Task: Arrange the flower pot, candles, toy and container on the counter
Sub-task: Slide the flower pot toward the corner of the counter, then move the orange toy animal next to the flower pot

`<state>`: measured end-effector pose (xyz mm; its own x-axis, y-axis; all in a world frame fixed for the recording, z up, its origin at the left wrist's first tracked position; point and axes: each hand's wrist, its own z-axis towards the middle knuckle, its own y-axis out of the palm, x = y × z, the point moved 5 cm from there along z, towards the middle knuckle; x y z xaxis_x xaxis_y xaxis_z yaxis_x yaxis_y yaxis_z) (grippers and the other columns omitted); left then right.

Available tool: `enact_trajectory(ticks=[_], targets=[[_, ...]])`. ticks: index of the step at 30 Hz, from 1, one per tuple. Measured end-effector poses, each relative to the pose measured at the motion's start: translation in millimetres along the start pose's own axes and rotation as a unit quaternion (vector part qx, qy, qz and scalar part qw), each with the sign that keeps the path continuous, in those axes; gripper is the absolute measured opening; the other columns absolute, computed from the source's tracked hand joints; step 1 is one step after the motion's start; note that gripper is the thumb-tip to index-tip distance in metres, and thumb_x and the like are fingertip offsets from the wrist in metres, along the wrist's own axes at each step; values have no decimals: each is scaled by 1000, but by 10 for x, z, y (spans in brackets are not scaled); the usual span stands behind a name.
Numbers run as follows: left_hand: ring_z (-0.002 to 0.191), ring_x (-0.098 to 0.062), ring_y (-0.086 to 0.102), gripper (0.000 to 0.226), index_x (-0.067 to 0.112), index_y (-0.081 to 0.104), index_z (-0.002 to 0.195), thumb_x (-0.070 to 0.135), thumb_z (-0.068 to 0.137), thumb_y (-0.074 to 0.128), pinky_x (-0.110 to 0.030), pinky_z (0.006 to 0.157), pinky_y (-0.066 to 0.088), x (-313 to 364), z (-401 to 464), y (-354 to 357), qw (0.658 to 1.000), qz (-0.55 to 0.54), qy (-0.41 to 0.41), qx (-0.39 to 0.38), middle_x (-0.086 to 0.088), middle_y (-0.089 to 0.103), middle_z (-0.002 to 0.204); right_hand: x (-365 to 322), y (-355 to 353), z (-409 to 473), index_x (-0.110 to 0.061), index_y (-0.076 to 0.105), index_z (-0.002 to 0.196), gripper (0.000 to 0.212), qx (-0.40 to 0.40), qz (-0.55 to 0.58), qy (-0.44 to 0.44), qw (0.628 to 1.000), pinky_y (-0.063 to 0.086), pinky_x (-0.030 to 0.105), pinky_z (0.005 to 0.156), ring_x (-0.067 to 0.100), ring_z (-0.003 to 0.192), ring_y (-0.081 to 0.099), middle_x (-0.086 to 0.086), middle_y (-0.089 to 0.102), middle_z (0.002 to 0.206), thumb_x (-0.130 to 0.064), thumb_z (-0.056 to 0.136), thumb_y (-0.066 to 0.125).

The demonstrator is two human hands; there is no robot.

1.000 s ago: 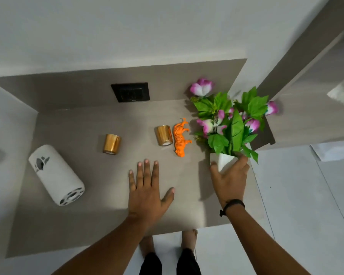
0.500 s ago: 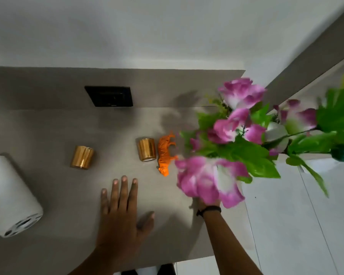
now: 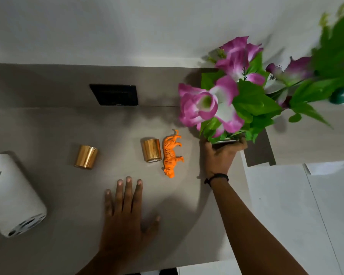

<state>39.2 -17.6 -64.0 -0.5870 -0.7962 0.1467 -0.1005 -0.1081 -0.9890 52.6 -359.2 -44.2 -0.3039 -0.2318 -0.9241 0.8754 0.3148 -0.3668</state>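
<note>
My right hand (image 3: 219,156) grips the white flower pot (image 3: 225,140) at the counter's right side; its pink flowers and green leaves (image 3: 234,96) hide most of the pot. An orange toy tiger (image 3: 171,153) lies just left of that hand. One gold candle (image 3: 151,149) sits beside the tiger, another gold candle (image 3: 86,156) further left. A white cylindrical container (image 3: 12,195) lies on its side at the far left. My left hand (image 3: 125,211) rests flat on the grey counter (image 3: 48,195), fingers spread, holding nothing.
A black wall socket (image 3: 114,94) sits on the back panel behind the candles. The counter's right edge (image 3: 244,175) runs just beside my right hand, with white floor tiles (image 3: 286,215) below. The front edge is near my left wrist.
My right hand has carried the flower pot from near the front right further back and right. The flowers have swung away from the camera. My left hand stays flat.
</note>
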Motion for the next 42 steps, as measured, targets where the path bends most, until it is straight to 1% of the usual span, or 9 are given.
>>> enact_trajectory(ticks=[6, 9, 11, 15, 20, 24, 28, 32, 42], targets=[[171, -40, 8, 108, 15, 15, 175, 82, 94, 39, -67, 136, 7, -28, -9, 45, 1000, -7, -3, -17, -16, 12, 184, -328, -150, -615, 0, 31, 150, 95, 69, -93, -94, 989, 40, 61, 117, 35, 140, 43, 19, 40, 146, -37, 82, 86], [171, -40, 8, 110, 15, 13, 175, 83, 94, 41, -68, 135, 11, -27, -8, 66, 1000, -5, -3, -15, -16, 9, 185, -608, 79, -1143, -29, 47, 141, 72, -86, -136, -196, 967, 43, 40, 112, 18, 132, 50, -9, 47, 143, -63, 86, 76], [171, -39, 7, 112, 15, 11, 176, 86, 93, 40, -68, 135, 11, -40, -8, 87, 1000, -1, -6, -20, -15, 3, 185, -621, 280, -1280, -22, 52, 142, 77, -184, -236, -195, 934, 45, 38, 106, 24, 126, 54, 3, 54, 142, -71, 85, 72], [172, -38, 5, 113, 17, 11, 176, 87, 92, 41, -68, 135, 10, -57, 1, 134, 1000, -7, -11, -26, -13, 0, 185, -582, 417, -1179, -13, 51, 145, 68, -278, -254, -83, 923, 51, 42, 105, 35, 123, 57, 14, 54, 140, -40, 89, 78], [171, -39, 7, 113, 16, 13, 176, 87, 92, 41, -68, 135, 10, -58, -11, 134, 999, -9, -15, -30, -16, 9, 185, -683, 396, -1010, -13, 60, 135, 52, -230, -189, 2, 955, 56, 41, 95, 30, 107, 67, 12, 60, 132, -21, 88, 78], [171, -40, 10, 112, 15, 16, 175, 85, 92, 41, -69, 135, 12, -48, 0, 104, 1000, -15, -9, -20, -17, 14, 184, -684, 406, -846, -13, 69, 114, 32, -146, 14, 111, 983, 56, 16, 82, 0, 83, 68, -8, 73, 96, -9, 85, 82], [171, -40, 12, 110, 16, 17, 175, 87, 93, 38, -68, 135, 13, -48, 0, 88, 1000, -15, -10, -23, -16, 16, 184, -567, 599, -638, 0, 71, 121, 30, -134, 135, 222, 956, 61, 40, 101, 33, 104, 74, 22, 78, 116, -8, 93, 76], [171, -40, 12, 109, 15, 17, 175, 85, 95, 39, -69, 134, 14, -43, -5, 79, 1000, -13, -7, -13, -16, 17, 184, -518, 677, -545, 2, 73, 118, 28, -129, 125, 191, 965, 58, 53, 107, 45, 114, 72, 27, 76, 117, -16, 96, 75], [171, -40, 11, 110, 15, 16, 175, 85, 94, 41, -68, 135, 11, -56, -25, 141, 1000, -8, -3, 5, -17, 15, 184, -560, 720, -499, -27, 71, 96, 12, -103, 78, 109, 986, 57, 25, 88, 5, 84, 69, -16, 71, 87, -30, 91, 81]])
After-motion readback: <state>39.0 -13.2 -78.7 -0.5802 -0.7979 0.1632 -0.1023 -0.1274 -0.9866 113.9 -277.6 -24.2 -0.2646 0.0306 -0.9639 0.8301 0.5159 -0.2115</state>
